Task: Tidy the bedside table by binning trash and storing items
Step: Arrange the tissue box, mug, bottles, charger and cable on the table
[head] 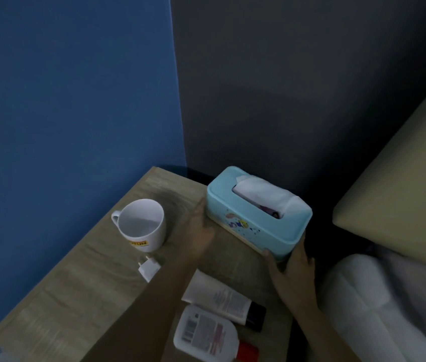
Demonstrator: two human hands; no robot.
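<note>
A light blue tissue box (253, 226) with white tissue poking out stands at the back right of the wooden bedside table (76, 296). My left hand (201, 231) presses flat against the box's left end. My right hand (292, 267) cups its near right corner. Left of the box stands a white mug (142, 226) with a yellow label. A small white charger plug (148, 269) lies in front of the mug. A white tube with a black cap (222, 300) and a clear bottle with a red cap (206, 335) lie near the front edge.
A blue wall rises on the left and a dark grey wall behind the table. On the right are a beige headboard (399, 178) and a white pillow (379, 304), close to the table's right edge.
</note>
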